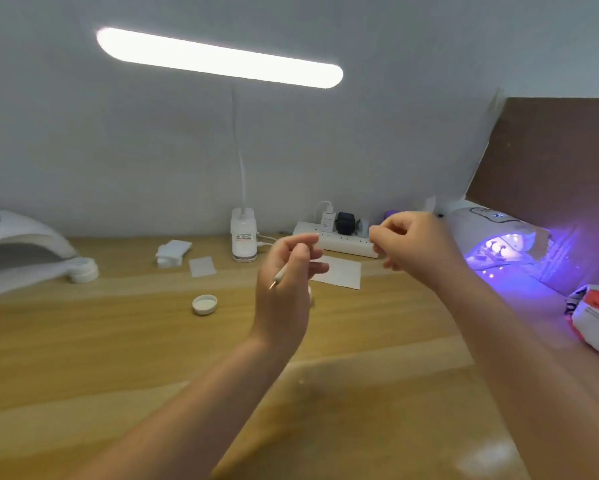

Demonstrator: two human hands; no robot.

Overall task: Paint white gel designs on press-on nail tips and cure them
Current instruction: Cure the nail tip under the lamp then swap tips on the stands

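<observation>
Left hand (286,282) grips brush (279,276) — raised.

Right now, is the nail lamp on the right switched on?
On. The nail lamp on the right glows purple-blue inside, and the glow spills onto the wooden table below it.

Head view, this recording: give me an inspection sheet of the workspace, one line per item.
Surface: wooden desk, pale bands across it.
Job's things: lit curing lamp at right, glowing violet, small items inside; unlit lamp at left; open white cap; thin brush in left hand.
Clutter: white pads, paper sheets, printed packet.
Hands: left fingers grip the brush; right hand curled, contents too blurred to tell.
Cables: power strip with plugs; lamp lead.
Surroundings: desk light bar, white wall, brown board.
</observation>
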